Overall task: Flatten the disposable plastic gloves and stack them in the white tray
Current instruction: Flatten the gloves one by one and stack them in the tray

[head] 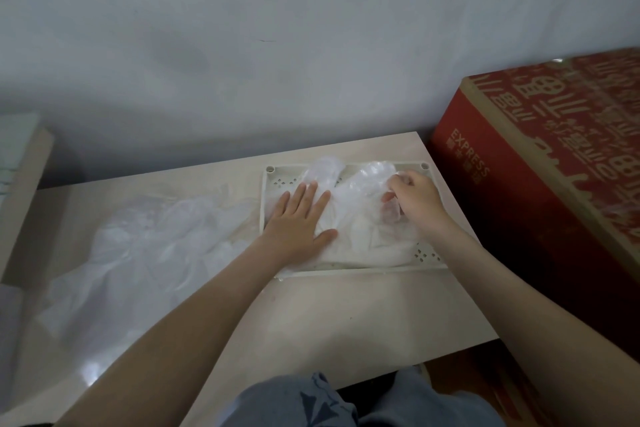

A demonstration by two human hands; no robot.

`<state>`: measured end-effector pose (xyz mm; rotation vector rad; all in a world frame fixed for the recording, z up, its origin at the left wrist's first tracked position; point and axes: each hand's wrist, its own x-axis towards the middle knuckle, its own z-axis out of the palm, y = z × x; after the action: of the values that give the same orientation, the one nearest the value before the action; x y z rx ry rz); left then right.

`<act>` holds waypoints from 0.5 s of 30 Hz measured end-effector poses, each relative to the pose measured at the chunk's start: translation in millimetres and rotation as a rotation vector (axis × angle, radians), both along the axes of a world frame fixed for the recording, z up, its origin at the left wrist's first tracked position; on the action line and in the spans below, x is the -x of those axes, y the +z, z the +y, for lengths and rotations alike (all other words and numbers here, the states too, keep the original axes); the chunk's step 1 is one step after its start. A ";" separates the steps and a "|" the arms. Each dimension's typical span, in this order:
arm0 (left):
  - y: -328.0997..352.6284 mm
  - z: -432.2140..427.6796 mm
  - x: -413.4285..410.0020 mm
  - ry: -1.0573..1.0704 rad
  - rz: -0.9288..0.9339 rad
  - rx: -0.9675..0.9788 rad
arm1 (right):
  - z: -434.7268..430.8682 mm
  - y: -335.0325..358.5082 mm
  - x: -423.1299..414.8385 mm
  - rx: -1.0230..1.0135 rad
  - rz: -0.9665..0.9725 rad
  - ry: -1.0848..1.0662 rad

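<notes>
A: Where are the gloves?

B: One clear plastic glove (360,215) lies in the white tray (346,270), which sits at the far right part of the counter (329,319). The glove's finger ends reach up over the far rim of the tray.

A: And the hands?

B: The left hand (299,218) is flat on the glove, fingers spread and palm down — it grips nothing, it only presses. The right hand (414,198) is curled at the right side of the tray, and its grip is closed in a pinch on the glove's thin plastic.

A: Are there more gloves?

B: Yes — a loose pile of gloves (145,246) lies crumpled on the counter, left of the tray and touching its left edge. A red cardboard box (540,191) stands just beside the counter on the right.
</notes>
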<state>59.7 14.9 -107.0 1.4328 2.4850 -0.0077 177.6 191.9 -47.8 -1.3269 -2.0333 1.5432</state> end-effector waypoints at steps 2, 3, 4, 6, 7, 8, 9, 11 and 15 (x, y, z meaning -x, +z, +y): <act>-0.5 0.7 0.3 -0.001 0.001 0.004 | 2.5 0.2 1.4 0.109 0.046 -0.006; -0.5 1.2 0.2 -0.002 0.003 0.005 | 4.0 -0.4 2.4 0.198 0.095 0.006; -0.5 1.4 0.3 -0.004 0.004 0.008 | 5.7 -1.5 3.9 0.293 0.143 0.026; -0.3 1.7 1.3 -0.009 0.000 0.012 | 7.5 -0.4 7.0 0.453 0.183 0.080; -0.5 1.7 1.7 -0.009 -0.001 0.012 | 8.4 -0.8 8.9 0.495 0.186 0.099; -1.0 1.6 1.7 -0.009 0.003 0.011 | 7.8 1.1 11.2 0.507 0.189 0.107; -1.4 1.4 1.9 -0.008 0.010 0.009 | 7.8 1.7 13.8 0.507 0.194 0.107; -1.6 1.1 1.4 -0.006 0.016 0.008 | 8.3 3.5 17.9 0.486 0.236 0.085; 0.0 1.6 0.8 -0.007 0.007 0.017 | 14.3 8.2 20.0 0.447 0.333 0.096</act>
<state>58.9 16.6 -107.0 1.4366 2.4796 -0.0345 157.6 206.2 -39.6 -1.0180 -1.6272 2.1865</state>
